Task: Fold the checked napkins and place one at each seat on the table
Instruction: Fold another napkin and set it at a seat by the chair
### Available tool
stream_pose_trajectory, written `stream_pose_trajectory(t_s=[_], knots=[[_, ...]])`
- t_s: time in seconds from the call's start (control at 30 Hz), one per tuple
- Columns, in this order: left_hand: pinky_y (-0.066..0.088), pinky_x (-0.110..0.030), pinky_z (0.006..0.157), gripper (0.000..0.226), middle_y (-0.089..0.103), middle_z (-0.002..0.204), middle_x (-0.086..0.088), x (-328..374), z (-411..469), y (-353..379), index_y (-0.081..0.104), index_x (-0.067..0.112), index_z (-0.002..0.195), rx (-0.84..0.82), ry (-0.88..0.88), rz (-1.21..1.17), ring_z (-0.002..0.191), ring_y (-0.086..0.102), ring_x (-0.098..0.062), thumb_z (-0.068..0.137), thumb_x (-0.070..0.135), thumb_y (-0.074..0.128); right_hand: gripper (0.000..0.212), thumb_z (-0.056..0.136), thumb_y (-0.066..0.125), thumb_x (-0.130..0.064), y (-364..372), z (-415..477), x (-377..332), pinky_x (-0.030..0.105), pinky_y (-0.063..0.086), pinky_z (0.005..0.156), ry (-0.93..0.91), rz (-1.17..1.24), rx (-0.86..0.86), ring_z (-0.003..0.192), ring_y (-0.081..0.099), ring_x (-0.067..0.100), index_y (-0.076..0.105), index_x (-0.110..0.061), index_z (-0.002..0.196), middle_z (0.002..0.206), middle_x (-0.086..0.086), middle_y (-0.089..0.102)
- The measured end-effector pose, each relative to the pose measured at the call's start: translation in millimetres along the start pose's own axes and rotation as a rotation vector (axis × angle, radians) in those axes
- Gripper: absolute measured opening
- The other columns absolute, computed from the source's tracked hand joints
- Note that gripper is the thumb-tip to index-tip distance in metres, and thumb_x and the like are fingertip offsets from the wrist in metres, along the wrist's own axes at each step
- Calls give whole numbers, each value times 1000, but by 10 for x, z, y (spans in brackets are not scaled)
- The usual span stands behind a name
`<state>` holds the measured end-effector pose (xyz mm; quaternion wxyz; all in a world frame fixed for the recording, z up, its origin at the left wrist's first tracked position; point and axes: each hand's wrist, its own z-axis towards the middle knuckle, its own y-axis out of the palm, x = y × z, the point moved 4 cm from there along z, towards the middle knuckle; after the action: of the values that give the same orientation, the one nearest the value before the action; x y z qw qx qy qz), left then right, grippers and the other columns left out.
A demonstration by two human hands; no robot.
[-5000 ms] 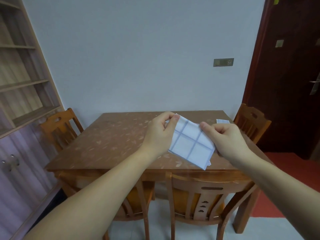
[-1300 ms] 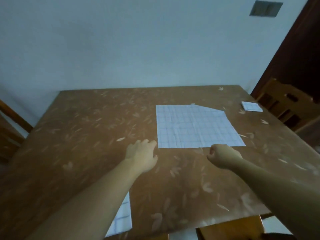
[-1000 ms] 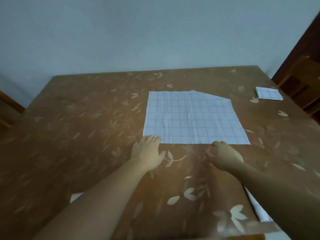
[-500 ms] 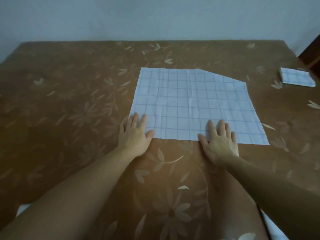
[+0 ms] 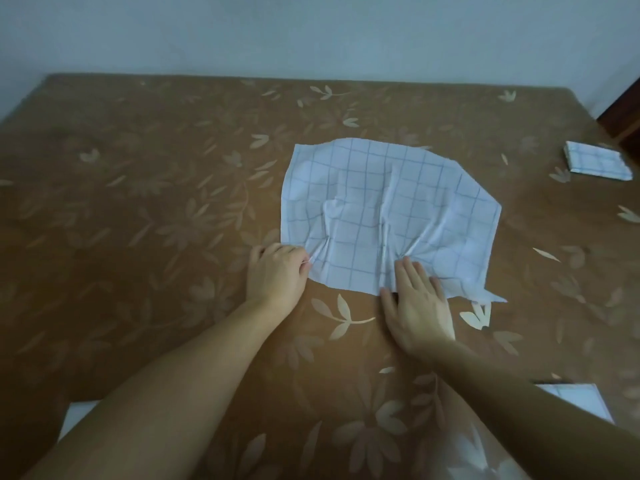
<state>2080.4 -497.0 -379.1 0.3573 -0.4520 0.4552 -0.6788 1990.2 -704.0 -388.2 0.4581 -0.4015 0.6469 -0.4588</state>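
Here's the checked napkin (image 5: 388,216), spread open on the table (image 5: 138,202), a little right of centre and well back from the near edge. It lies wider than it is deep, long axis running left to right. Its near edge slants down toward the right, where a corner pokes out to a point. It's rumpled, with raised creases running from the near edge away toward the wall (image 5: 311,29). The far right corner looks cut off on a slant; whether it's tucked under, I cannot tell.

The left hand (image 5: 277,275) sits at the near left corner, fingers curled, pinching the cloth's edge into a gather. The right hand (image 5: 419,303) lies flat, fingers straight and together, tips pressing on the near edge.

Far right, a folded napkin (image 5: 595,162) rests by the table's side, well apart. Near right, a white sheet (image 5: 575,398) peeks out, partly hidden by the right forearm. Near left, a pale patch (image 5: 74,415) is cut off by the left arm, too unclear to name.
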Motion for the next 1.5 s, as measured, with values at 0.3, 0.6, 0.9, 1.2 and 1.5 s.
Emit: stream_pose_trajectory(t_s=[0.3,0.6,0.9,1.2,1.5], knots=[[26,-29,70,18,46,70,10,-748,-577,-683,50,20,71,-146,4,65,73,47,-17,87,22,56,51,96,36,-55,-116,-570,-823,36,14,118,-64,118,-42,131,47,14,53,-23,132,141,-4,55],[38,-31,58,12,54,82,4,-1746,-1392,-1817,52,20,78,-223,-11,11,76,55,-20,86,28,53,38,97,37,-51,-348,-1467,-2106,41,44,93,14,206,45,94,64,24,60,-20,101,105,2,71],[44,-32,61,12,58,84,5,-2586,-2274,-2741,58,20,82,-191,-120,23,75,57,-16,87,30,54,33,96,46,-36,-516,-2137,-3273,30,45,65,-86,268,36,81,62,17,60,-17,119,93,-3,67],[52,-38,77,17,65,91,3,-2689,-3211,-3183,66,21,93,-417,-24,-166,82,60,-17,90,36,60,44,88,48,1,-1106,-2805,-3943,22,47,72,-187,602,219,99,66,22,66,-16,125,125,2,65],[48,-30,78,16,61,95,11,-2496,-3877,-3616,62,32,93,-437,-28,-222,91,58,-13,91,47,58,39,89,52,7,-1482,-3615,-4516,13,56,68,-323,977,156,85,66,5,74,-25,90,103,-3,70]])
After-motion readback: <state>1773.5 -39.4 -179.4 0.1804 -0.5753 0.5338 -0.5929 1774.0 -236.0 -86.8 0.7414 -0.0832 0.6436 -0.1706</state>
